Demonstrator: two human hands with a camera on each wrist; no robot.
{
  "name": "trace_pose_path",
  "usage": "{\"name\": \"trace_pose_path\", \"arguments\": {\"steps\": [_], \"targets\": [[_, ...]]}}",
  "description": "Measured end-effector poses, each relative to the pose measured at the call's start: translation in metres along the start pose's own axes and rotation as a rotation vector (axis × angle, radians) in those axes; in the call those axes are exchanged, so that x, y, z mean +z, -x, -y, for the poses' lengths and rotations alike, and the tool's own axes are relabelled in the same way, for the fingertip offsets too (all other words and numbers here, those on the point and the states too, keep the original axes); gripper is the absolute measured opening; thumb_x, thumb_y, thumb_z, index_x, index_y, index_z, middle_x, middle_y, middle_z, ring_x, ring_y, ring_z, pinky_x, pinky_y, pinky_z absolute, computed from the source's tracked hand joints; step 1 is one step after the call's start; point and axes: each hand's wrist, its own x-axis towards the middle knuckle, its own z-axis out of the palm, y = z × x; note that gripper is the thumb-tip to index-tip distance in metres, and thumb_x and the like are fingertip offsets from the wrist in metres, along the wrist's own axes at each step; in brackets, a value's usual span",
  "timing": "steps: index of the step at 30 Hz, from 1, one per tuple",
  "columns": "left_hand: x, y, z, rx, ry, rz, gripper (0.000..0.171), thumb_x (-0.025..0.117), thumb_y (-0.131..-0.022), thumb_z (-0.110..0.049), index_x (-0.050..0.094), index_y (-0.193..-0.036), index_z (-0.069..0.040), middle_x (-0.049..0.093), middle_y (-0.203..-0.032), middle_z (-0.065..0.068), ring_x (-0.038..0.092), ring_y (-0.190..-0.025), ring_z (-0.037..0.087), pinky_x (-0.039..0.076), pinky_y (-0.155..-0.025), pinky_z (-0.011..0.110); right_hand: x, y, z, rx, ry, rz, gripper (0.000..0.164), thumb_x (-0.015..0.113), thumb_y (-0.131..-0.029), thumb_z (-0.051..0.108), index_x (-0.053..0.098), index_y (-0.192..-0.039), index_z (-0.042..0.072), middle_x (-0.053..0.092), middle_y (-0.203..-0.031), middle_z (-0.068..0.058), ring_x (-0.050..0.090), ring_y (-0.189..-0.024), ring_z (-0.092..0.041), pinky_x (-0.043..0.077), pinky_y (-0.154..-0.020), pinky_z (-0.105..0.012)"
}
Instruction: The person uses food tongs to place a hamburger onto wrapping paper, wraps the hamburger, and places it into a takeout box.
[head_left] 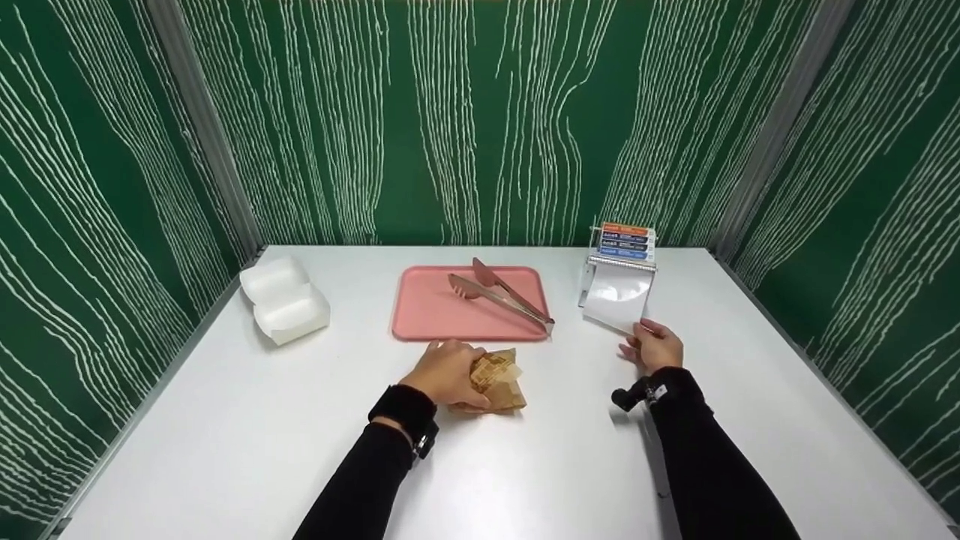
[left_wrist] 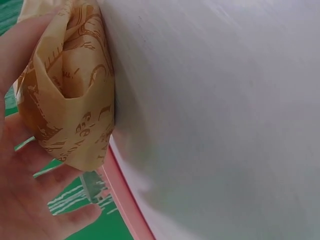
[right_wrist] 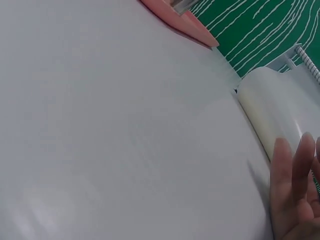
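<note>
A bundle wrapped in brown printed paper (head_left: 495, 377) lies on the white table in front of the pink tray. My left hand (head_left: 448, 375) grips it from the left, thumb on the near side and fingers round the far side. Seen in the left wrist view, the folded wrapper (left_wrist: 80, 110) stays closed over what is inside. On the right, a white sheet (head_left: 619, 291) hangs down the front of a dispenser (head_left: 625, 244) with coloured label strips on top. My right hand (head_left: 655, 349) pinches the sheet's lower right corner. In the right wrist view the sheet (right_wrist: 272, 100) curves outward near my fingers (right_wrist: 281, 170).
Metal tongs (head_left: 506, 298) lie on the pink tray (head_left: 420, 322), handle end over its right edge. An open white clamshell box (head_left: 289, 304) stands at the table's left. Green walls (head_left: 435, 112) with pale streaks enclose the back and sides.
</note>
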Motion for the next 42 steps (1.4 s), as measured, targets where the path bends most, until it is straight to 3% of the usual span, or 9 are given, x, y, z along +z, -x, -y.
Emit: {"name": "trace_pose_path", "arguments": {"steps": [7,14,19,29,36,42], "targets": [[0.004,0.000,0.000,-0.007,0.003,0.009,0.084,0.097,-0.072,-0.048,0.068,-0.139,-0.008,0.075,-0.120,0.006,0.064,-0.119,0.029,0.043,-0.114,0.049,-0.001,-0.011,0.005,0.082,0.077,-0.007,0.056,0.061,-0.106,0.008,0.039,-0.156,-0.004,0.063,-0.065,-0.003,0.063,-0.051,-0.009,0.064,-0.061,-0.030],[0.002,0.000,0.001,-0.040,0.035,0.018,0.085,0.097,-0.072,-0.047,0.067,-0.141,-0.008,0.074,-0.120,0.006,0.062,-0.118,0.027,0.040,-0.117,0.048,-0.004,-0.025,-0.004,0.024,0.079,-0.029,0.021,0.061,-0.105,0.005,0.054,-0.122,-0.007,0.062,-0.064,-0.004,0.065,-0.049,-0.012,0.064,-0.058,-0.030],[0.000,0.002,0.000,-0.052,0.035,0.021,0.086,0.098,-0.072,-0.047,0.067,-0.141,-0.008,0.074,-0.122,0.006,0.062,-0.119,0.027,0.040,-0.118,0.049,-0.002,-0.030,-0.007,0.031,0.135,-0.063,0.044,0.061,-0.106,0.006,0.047,-0.142,-0.013,0.061,-0.064,-0.002,0.064,-0.048,-0.010,0.063,-0.058,-0.028],[0.000,0.000,-0.002,-0.038,0.010,0.020,0.088,0.096,-0.073,-0.049,0.065,-0.144,-0.006,0.074,-0.126,0.008,0.063,-0.120,0.028,0.043,-0.115,0.050,-0.007,-0.033,-0.007,0.049,0.151,-0.084,0.032,0.061,-0.106,0.007,0.051,-0.133,-0.007,0.061,-0.063,-0.002,0.064,-0.047,-0.009,0.063,-0.058,-0.027],[0.001,-0.005,-0.004,-0.033,0.028,0.006,0.087,0.097,-0.073,-0.047,0.066,-0.143,-0.006,0.074,-0.122,0.007,0.063,-0.118,0.028,0.045,-0.112,0.050,-0.013,-0.042,-0.007,0.022,0.220,-0.083,0.045,0.060,-0.107,0.010,0.046,-0.144,-0.010,0.059,-0.063,-0.001,0.064,-0.046,-0.008,0.061,-0.055,-0.024],[0.000,0.000,-0.001,-0.046,0.047,0.014,0.086,0.097,-0.073,-0.047,0.066,-0.143,-0.008,0.074,-0.122,0.007,0.063,-0.116,0.027,0.044,-0.113,0.051,-0.010,-0.043,-0.014,0.020,0.244,-0.056,0.056,0.057,-0.108,0.011,0.038,-0.154,-0.012,0.058,-0.063,0.001,0.064,-0.046,-0.007,0.060,-0.055,-0.021]]}}
